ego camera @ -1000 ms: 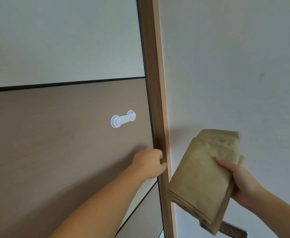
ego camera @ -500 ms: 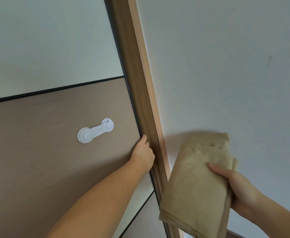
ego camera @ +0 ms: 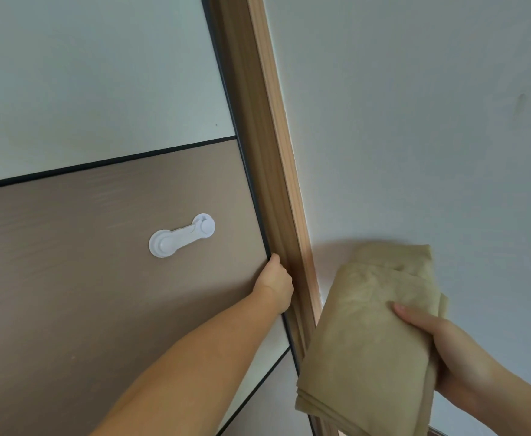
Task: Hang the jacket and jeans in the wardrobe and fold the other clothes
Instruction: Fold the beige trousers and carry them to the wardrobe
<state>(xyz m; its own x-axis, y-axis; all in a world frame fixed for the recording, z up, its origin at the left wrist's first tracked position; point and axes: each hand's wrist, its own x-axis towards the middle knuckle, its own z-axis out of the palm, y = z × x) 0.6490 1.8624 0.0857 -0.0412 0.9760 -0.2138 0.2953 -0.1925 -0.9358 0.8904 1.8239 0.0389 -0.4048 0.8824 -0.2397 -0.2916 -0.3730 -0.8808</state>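
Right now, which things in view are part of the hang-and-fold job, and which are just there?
Part of the job:
- folded tan cloth, gripped by the right hand
- wardrobe door, its edge held by the left hand
- wooden wardrobe frame

Just there:
- white plastic latch stuck on the door
- bare wall

Wardrobe door (ego camera: 100, 309), no other carrier in view.
Door has a pale upper panel (ego camera: 85, 73) over a brown woodgrain lower panel, with a thin black strip (ego camera: 107, 163) between them. A white latch (ego camera: 180, 236) is stuck flat on the brown panel near the door's right edge, tilted up to the right. Left hand (ego camera: 275, 284) grips that right edge just below the latch, fingers tucked against the wood frame (ego camera: 267, 171).
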